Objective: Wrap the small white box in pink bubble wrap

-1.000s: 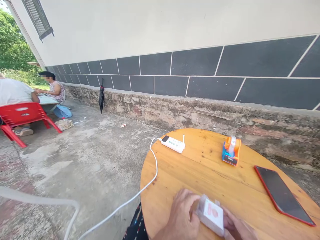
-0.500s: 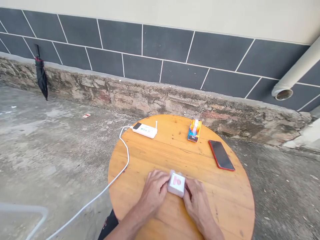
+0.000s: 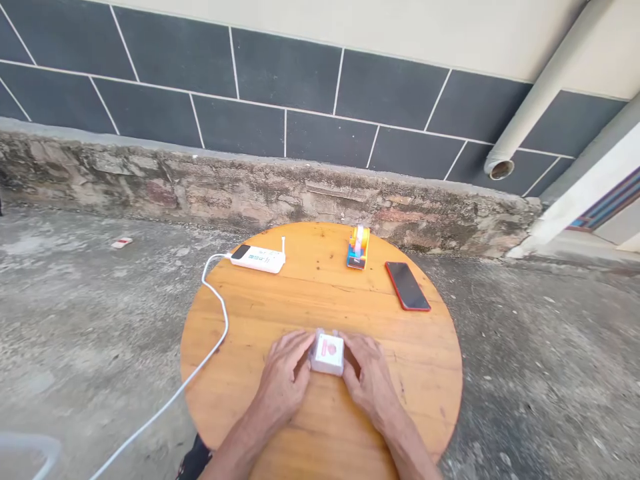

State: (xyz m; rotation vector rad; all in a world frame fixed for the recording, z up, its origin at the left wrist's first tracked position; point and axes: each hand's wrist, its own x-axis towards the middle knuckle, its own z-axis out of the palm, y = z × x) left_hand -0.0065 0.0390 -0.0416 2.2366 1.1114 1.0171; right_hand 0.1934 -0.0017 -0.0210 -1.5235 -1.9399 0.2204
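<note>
A small white box (image 3: 328,354) with a pink print on top sits near the middle of the round wooden table (image 3: 235,373). Its sides look translucent, as if wrapped in clear plastic. My left hand (image 3: 286,370) grips it from the left side, thumb and fingers against the edge. On the opposite side my right hand (image 3: 368,372) holds it with curled fingers. Part of the box's far edge, near the fingertips, is blurred and hard to make out.
A white power strip (image 3: 258,259) lies at the table's back left, its white cable (image 3: 223,333) running off toward the lower left. A tape dispenser (image 3: 358,247) stands at the back. A red-edged phone (image 3: 407,287) lies at the right. Behind is a stone-based wall (image 3: 240,187).
My view has swung to the right, so the table and everything on it appear further left. The box looks turned slightly and squarer to me, with both hands still on it.
</note>
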